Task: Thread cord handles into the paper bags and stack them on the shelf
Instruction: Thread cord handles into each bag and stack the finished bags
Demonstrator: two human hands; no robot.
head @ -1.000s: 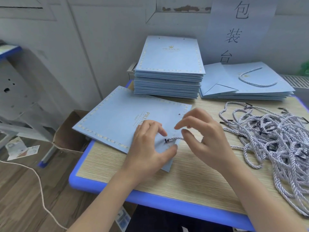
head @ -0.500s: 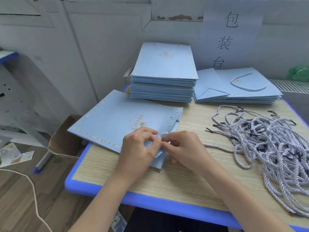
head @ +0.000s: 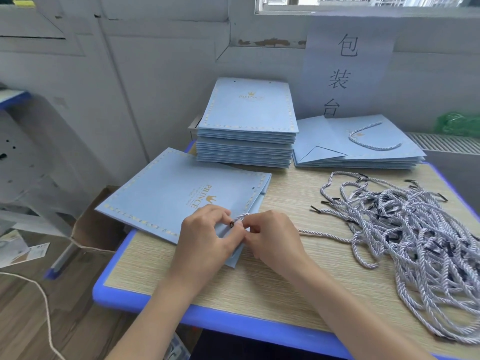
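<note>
Head view shows both hands have closed together at the near corner of the paper bag (head: 181, 193) on the desk (head: 259, 287): left hand (head: 205, 237) and right hand (head: 272, 237) pinch the cord (head: 240, 218), its tip now entering the hole, I judge.

A pale blue paper bag (head: 166, 193) printed PRINCE in gold lies flat at the frame's centre-left, overhanging the desk edge. A white twisted cord (head: 327, 235) runs right from its near corner toward the tangled cord pile (head: 415, 242) at right. Two stacks of flat blue bags sit behind at upper centre, one unthreaded (head: 246, 126), one with handles (head: 363, 144).
</note>
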